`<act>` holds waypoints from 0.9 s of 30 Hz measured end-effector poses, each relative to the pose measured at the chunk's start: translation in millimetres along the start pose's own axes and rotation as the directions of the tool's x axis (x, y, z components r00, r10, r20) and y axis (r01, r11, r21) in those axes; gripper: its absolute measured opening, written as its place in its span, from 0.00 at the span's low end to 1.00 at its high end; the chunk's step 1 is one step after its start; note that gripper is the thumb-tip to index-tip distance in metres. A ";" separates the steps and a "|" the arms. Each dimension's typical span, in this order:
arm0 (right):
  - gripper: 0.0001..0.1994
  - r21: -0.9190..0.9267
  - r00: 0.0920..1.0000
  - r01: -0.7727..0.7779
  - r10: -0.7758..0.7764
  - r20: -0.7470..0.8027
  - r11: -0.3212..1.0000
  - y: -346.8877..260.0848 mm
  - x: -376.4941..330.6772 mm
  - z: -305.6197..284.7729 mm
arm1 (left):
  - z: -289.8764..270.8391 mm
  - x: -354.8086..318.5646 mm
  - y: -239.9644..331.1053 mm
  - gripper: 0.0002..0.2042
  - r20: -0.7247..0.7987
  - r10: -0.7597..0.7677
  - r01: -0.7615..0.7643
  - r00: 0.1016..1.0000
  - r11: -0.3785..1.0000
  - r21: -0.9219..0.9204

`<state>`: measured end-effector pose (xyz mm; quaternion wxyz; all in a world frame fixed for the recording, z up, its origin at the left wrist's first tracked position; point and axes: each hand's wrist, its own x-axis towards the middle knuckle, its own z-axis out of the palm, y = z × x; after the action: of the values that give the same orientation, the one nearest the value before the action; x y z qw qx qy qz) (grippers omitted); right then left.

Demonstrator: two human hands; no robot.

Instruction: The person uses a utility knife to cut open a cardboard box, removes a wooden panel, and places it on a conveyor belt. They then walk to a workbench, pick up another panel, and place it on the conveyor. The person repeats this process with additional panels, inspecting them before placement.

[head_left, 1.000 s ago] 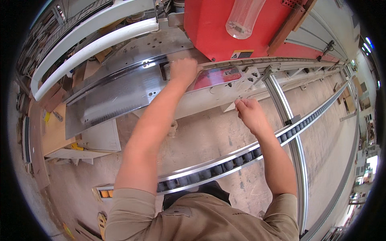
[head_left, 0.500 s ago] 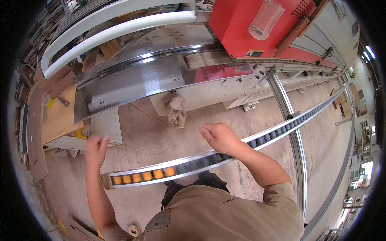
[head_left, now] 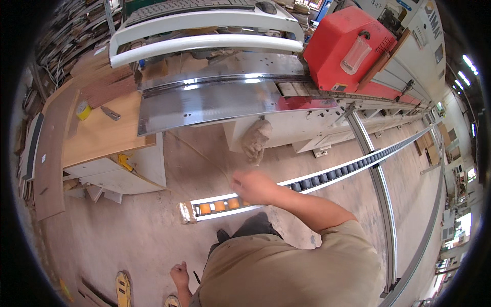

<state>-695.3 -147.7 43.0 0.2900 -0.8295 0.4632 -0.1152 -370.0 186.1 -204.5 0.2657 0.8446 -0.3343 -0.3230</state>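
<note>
My right hand (head_left: 253,187) is over the roller rail (head_left: 330,177), a long silver track with dark rollers and several orange rollers (head_left: 233,203) at its near left end. Motion smears its fingers, and I cannot tell whether it touches the rail. Brown tape (head_left: 187,212) wraps the rail's end. Low beside my body hangs my left hand (head_left: 179,275), its fingers curled in with nothing seen in them.
Ahead runs a machine with a steel bed (head_left: 209,110) and a red housing (head_left: 340,53). A keyboard (head_left: 189,11) lies on the white shelf above. At left, a wooden bench (head_left: 110,134) bears yellow tape (head_left: 83,110) and a utility knife (head_left: 110,113). A metal crossbar (head_left: 377,189) supports the rail.
My left hand has dropped from beside the rail's end to low by my body. My right hand has moved left along the rail toward the orange rollers. The view has shifted.
</note>
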 end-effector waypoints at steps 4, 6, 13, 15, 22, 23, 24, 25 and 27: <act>0.12 0.000 0.996 0.024 -0.024 0.083 1.000 -25.2 12.1 11.6 | 20.9 -4.2 -63.9 0.22 0.031 -0.158 0.160 0.987 0.983 -0.084; 0.13 -0.032 0.995 0.060 -0.057 0.078 0.998 -29.2 14.0 19.1 | 18.6 -5.0 -80.7 0.21 0.058 -0.202 0.209 0.978 0.968 -0.137; 0.15 -0.026 0.972 0.053 -0.045 0.231 0.998 -51.3 26.2 24.9 | -4.1 -23.5 -154.4 0.19 0.128 -0.268 0.247 0.955 0.956 0.157; 0.14 -0.080 0.955 0.126 -0.099 0.281 0.989 -58.0 34.3 25.9 | -7.8 -20.2 -164.1 0.25 0.154 -0.294 0.231 0.943 0.915 0.330; 0.16 -0.148 0.856 0.299 -0.196 0.479 0.943 -103.5 73.7 30.8 | 5.4 6.0 -167.1 0.21 0.113 -0.236 0.189 0.965 0.928 0.322; 0.16 -0.187 0.840 0.320 -0.186 0.510 0.929 -112.9 82.1 34.8 | 9.7 8.5 -167.3 0.20 0.102 -0.232 0.196 0.967 0.939 0.282; 0.16 -0.228 0.835 0.336 -0.176 0.521 0.914 -123.0 91.9 42.1 | 15.2 11.3 -170.6 0.19 0.094 -0.238 0.210 0.967 0.947 0.242; 0.16 -0.160 0.802 0.403 -0.264 0.536 0.901 -123.0 102.9 57.4 | 19.6 13.4 -178.0 0.18 0.080 -0.237 0.217 0.968 0.955 0.201; 0.14 -0.161 0.689 0.571 -0.363 0.627 0.805 -140.8 121.0 83.9 | 34.4 4.0 -209.2 0.16 0.012 -0.220 0.216 0.975 0.967 0.136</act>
<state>-492.1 -160.6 48.9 0.2247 -0.9533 0.1367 0.1487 -310.4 308.0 -367.4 0.1667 0.8877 -0.2639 -0.3384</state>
